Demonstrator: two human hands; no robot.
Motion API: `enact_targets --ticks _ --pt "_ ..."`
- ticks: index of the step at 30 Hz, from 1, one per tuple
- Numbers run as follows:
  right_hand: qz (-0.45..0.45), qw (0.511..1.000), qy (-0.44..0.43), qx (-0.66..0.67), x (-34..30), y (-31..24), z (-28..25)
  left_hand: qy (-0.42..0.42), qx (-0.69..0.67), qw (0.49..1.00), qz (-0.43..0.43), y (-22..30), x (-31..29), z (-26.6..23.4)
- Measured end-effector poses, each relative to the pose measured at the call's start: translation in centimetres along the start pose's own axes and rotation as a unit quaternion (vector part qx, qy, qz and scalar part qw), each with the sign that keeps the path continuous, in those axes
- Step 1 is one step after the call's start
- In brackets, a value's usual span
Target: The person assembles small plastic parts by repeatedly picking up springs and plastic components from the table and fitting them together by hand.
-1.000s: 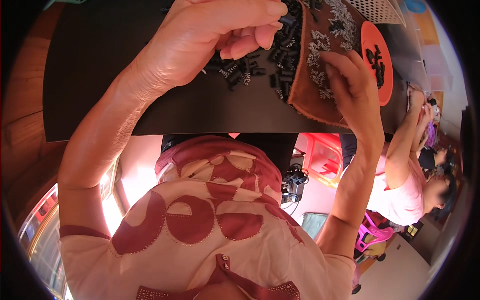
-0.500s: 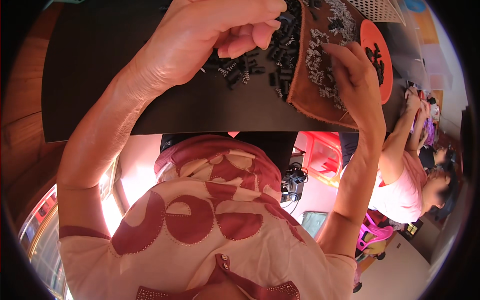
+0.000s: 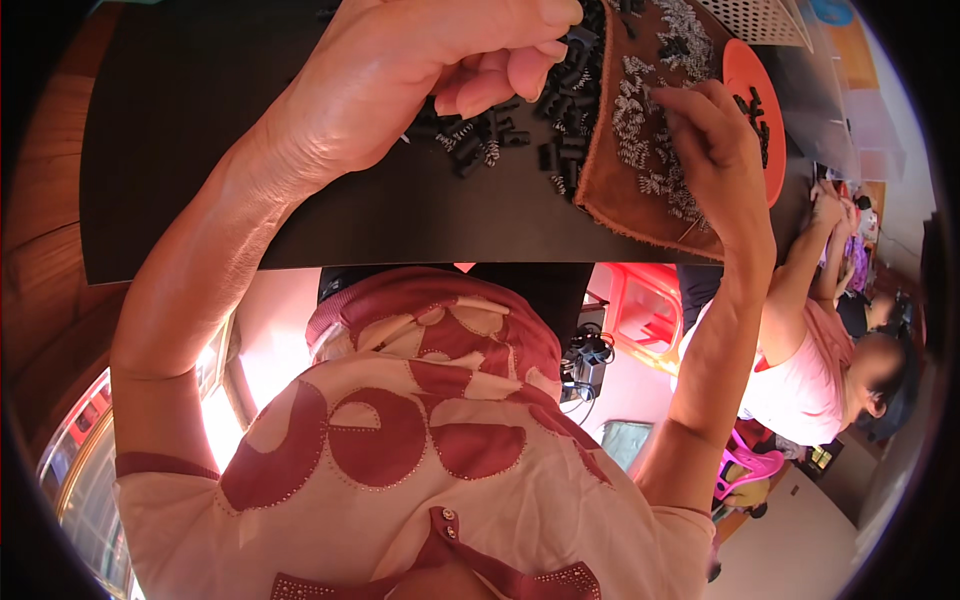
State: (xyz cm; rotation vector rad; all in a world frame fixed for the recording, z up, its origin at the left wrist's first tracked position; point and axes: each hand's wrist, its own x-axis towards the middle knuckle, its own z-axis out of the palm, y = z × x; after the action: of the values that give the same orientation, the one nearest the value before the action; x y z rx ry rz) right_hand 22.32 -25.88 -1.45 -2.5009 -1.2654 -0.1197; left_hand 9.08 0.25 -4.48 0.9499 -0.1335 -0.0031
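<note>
My left hand (image 3: 420,80) is raised over the dark table at the top edge, fingers curled in and thumb bent toward them; what the fingertips may hold is cut off or hidden. Beneath and beside it lie many short black tubular pieces (image 3: 575,145), with small metal springs (image 3: 491,152) among them. To the right, my right hand (image 3: 718,150) hovers low over a brown cloth (image 3: 610,195). Its fingers are bent together, tips close to loose silver springs (image 3: 630,120) scattered on the cloth. Anything pinched there is too small to see.
An orange plate (image 3: 737,62) with small black pieces stands right of the cloth. Behind it are a perforated white basket (image 3: 765,20) and a clear plastic sheet. At the far right sits another person (image 3: 800,380) in pink. A red stool (image 3: 640,310) is below the table.
My right hand has shifted very slightly to the right and up over the springs. My left hand has hardly moved, and the pieces on the table look the same.
</note>
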Motion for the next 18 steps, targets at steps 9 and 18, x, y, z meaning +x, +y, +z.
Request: enact_targets --ticks 9,18 --pt "0.011 1.000 -0.003 0.004 0.0 0.0 -0.5 0.005 0.026 1.000 0.008 0.1 -0.2 0.0" --pt "-0.021 0.999 -0.007 -0.036 1.4 0.8 -0.3 0.018 0.034 0.999 0.017 0.0 0.1 -0.3"
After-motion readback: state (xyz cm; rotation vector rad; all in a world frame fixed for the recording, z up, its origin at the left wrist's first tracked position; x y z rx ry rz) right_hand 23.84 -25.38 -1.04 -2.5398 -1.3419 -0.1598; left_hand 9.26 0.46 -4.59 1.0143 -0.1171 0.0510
